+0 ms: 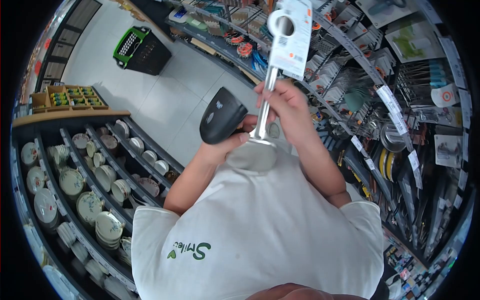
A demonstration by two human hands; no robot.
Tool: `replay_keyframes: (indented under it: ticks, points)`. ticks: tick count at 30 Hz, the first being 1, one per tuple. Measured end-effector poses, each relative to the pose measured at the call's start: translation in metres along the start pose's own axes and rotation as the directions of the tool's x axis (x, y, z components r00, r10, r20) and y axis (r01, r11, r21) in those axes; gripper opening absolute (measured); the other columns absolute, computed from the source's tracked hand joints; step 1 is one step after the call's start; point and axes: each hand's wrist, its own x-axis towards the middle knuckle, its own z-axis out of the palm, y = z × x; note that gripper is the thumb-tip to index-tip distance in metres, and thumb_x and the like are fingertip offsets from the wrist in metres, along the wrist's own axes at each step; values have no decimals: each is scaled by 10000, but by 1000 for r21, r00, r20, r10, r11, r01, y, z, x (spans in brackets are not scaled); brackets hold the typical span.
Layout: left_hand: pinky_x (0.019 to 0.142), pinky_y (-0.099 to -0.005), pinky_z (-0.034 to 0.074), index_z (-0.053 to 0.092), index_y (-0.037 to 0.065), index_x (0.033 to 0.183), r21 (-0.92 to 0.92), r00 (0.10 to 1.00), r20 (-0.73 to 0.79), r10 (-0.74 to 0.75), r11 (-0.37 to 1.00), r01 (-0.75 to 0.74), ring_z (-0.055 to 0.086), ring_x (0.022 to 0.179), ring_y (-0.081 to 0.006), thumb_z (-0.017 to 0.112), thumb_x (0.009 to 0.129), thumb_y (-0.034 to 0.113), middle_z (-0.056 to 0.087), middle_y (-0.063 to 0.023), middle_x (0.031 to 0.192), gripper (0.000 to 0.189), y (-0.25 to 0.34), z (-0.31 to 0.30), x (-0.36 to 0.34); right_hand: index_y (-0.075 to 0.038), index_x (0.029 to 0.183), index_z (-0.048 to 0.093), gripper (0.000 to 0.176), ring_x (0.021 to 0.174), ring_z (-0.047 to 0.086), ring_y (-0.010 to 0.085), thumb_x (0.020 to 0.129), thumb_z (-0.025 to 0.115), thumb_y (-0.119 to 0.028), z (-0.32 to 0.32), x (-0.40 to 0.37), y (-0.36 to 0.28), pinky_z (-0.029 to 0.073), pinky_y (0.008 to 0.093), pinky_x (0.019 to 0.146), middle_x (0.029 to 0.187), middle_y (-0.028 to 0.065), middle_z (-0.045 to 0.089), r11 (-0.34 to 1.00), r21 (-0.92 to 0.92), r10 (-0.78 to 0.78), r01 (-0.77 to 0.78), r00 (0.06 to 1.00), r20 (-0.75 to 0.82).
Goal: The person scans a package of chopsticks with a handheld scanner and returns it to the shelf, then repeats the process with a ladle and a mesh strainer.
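while fingers [281, 98] grip utensil [262, 121], shirt [280, 225] reading "smile"

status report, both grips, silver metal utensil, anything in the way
Left grip holding black rounded plastic device; right grip closed on silver metal utensil; white cardboard tag at its far end; nothing visibly blocking.

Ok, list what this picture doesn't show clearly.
Head view:
Fine print on the tag of the metal tool: too small.
Tag's top: cut off by the upper edge.
Part of the left hand: behind the black device.
Bottom of the basket: hidden by its near wall.
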Motion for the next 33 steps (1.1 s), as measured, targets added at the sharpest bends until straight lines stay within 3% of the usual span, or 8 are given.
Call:
replay_keyframes:
  ticks: [9,11,15,16,23,29,31,33]
  points:
    - [837,-362,493,555,3,1138,-25,994,6,112,993,-112,612,992,-242,650,783,-9,631,-182,1084,368,1,-28,-5,-14,987,637,177,493,476,13,924,526,-137,2,16,-9,346,153,437,670,19,598,999,36,-2,8,982,-187]
    - [790,-340,499,547,-5,1115,77,999,8,47,996,-48,622,942,-251,667,768,18,631,-154,1027,368,1,-34,-12,2,981,651,197,590,539,35,914,549,-153,1,18,-11,375,172,471,697,16,593,999,54,12,-3,983,-182]
    - [718,-295,492,585,14,1101,270,986,15,165,949,-163,599,861,-172,739,704,-22,625,-87,1037,427,-7,-35,-22,-20,978,639,170,491,458,2,916,542,-144,6,22,-7,304,151,435,630,3,588,999,53,17,-5,974,-224]
    - [751,-291,475,591,22,1097,229,999,-24,35,973,-29,577,921,-157,736,678,-76,615,-60,1051,453,-7,-37,-28,-19,980,637,170,495,456,0,915,545,-146,8,23,-7,301,150,440,631,-1,584,997,73,31,-15,975,-221]
    - [789,-306,463,584,34,1096,149,979,-121,164,978,-145,550,964,-156,666,676,-142,591,-44,1052,462,-20,-32,-28,-26,1000,629,163,595,501,13,911,543,-133,12,22,-6,361,159,514,689,-2,576,997,67,35,-23,984,-176]
    - [708,-281,482,601,37,1101,141,938,-236,252,965,-223,577,836,-141,686,728,-88,617,-42,1003,402,-21,-30,-33,-33,1302,394,604,715,554,58,773,680,17,20,9,-7,429,191,595,854,35,575,995,-4,-99,100,992,82]
    - [704,-285,484,596,30,1096,335,942,-167,290,916,-222,577,827,-141,671,747,-80,616,-45,987,374,-15,-28,-34,-50,1382,272,802,757,558,70,718,711,51,20,5,-7,441,210,647,901,40,563,980,-154,-106,127,985,139]
    - [701,-287,485,594,26,1092,420,937,-141,320,876,-236,578,826,-140,671,750,-74,616,-47,980,365,-12,-26,-35,-45,1389,268,799,769,556,71,726,706,40,18,3,-8,442,217,667,908,40,561,980,-152,-101,127,981,165]
